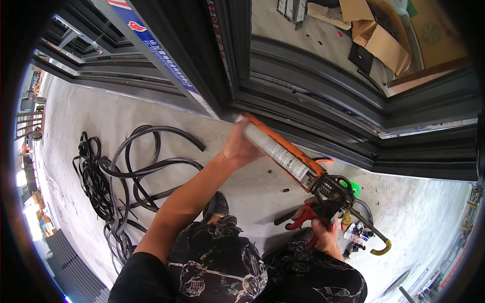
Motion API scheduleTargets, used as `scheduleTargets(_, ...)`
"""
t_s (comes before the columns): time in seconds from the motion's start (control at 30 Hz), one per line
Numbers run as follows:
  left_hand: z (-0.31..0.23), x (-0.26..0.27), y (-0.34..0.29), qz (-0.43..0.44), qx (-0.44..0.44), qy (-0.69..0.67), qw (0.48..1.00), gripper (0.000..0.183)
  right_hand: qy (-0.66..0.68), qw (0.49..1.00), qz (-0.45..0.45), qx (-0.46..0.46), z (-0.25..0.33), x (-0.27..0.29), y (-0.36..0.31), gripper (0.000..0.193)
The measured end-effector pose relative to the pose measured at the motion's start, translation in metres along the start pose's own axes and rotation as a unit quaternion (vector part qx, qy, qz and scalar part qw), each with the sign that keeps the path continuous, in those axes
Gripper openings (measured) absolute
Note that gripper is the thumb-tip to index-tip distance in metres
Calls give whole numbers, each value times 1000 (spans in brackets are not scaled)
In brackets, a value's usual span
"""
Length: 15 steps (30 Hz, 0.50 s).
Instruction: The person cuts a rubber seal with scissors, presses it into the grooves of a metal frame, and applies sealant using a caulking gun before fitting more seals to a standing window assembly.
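Observation:
A caulking gun with an orange cradle and a white printed cartridge [277, 153] slants across the middle, its front end up against the dark metal frame [303, 108]. My left hand [241, 146] is closed round the front of the gun, close to the frame's lower corner; its fingertips are partly hidden. Lower right, my right hand [327, 238] grips the handle and red trigger, just above my knee. The gun's rod, with a yellow hooked end [382, 248], sticks out past the right hand. Where the nozzle tip meets the frame cannot be made out.
Black rubber strips [132, 174] lie coiled and tangled on the concrete floor at left. A green round object [356, 190] and small clutter sit behind the gun's handle. Through the frame, an open cardboard box [386, 50] shows. More dark frames stand upper left.

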State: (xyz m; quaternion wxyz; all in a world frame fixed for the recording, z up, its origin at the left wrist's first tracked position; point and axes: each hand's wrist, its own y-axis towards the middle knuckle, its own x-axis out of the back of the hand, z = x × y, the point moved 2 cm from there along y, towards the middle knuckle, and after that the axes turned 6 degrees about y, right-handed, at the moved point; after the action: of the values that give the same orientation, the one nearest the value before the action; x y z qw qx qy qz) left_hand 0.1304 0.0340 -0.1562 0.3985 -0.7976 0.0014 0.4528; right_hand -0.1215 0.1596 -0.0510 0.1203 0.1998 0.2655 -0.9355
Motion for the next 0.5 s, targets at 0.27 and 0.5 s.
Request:
scheduleTargets(0.27, 9, 2, -5, -2, -2, 53, 999, 65, 7, 1000, -8, 0, -2, 2, -14, 54)
scheduleTargets(0.5, -2, 2, -5, -9, 6, 34, 999, 64, -37, 999, -31, 3, -7, -3, -1, 69)
